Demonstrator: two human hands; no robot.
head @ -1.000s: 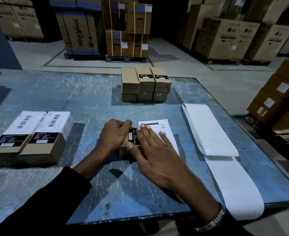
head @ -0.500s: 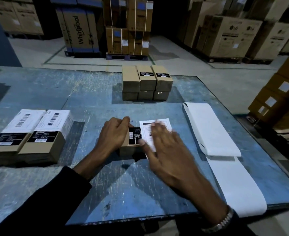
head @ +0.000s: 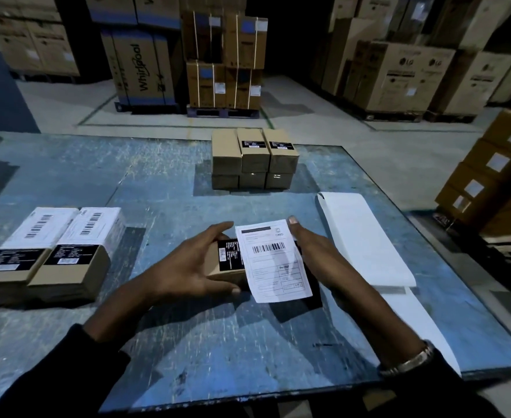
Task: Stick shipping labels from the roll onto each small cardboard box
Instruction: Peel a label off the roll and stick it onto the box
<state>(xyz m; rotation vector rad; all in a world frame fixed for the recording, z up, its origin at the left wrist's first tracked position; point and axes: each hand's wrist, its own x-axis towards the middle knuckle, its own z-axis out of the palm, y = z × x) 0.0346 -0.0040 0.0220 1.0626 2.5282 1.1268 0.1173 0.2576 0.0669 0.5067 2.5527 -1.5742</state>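
- shipping label [head: 273, 260] covers most of the box top [head: 228, 268]; its small print is unreadable
- right hand [head: 317, 257] palm side hidden behind label
- label strip [head: 368, 236] runs off bench [head: 157, 188] edge, end cut off

The table [head: 163, 188] is worn blue, streaked with pale scratches. On it, the held box [head: 227, 274] is tan with a black sticker; its label [head: 273, 260] is white with a black barcode and grey ruled lines. Left of it, two boxes [head: 52, 254] are tan, white and black. The stack [head: 254, 159] behind is tan. The roll [head: 365, 236] is plain white.
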